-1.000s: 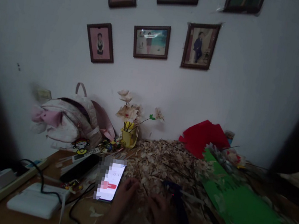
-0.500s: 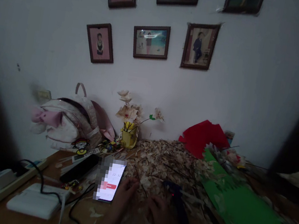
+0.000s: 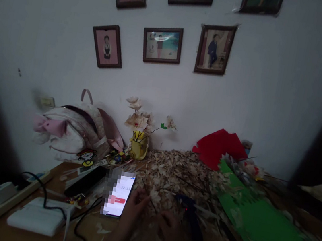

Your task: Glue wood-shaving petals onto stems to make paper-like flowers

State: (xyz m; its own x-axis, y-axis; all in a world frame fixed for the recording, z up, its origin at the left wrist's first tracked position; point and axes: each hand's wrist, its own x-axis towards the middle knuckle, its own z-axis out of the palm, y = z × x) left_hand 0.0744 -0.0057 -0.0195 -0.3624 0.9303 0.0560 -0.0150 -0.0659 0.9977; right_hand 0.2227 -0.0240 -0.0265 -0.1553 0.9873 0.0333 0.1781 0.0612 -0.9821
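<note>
The pale wall (image 3: pixel 154 87) stands behind the table (image 3: pixel 91 223), where a pile of pale scraps (image 3: pixel 171 169) spreads across the middle. The bag (image 3: pixel 77 127) sits at the back left; the green sheet (image 3: pixel 267 223) lies on the right, the red sheet (image 3: pixel 220 148) behind it. The glue gun (image 3: pixel 194 219) lies just beside the right hand (image 3: pixel 170 226), the phone (image 3: pixel 119 207) just beside the left hand (image 3: pixel 138 201). Both hands have curled fingers; I cannot tell which pinches the thin dark stem (image 3: pixel 152 204), which slants between them over the scraps.
</note>
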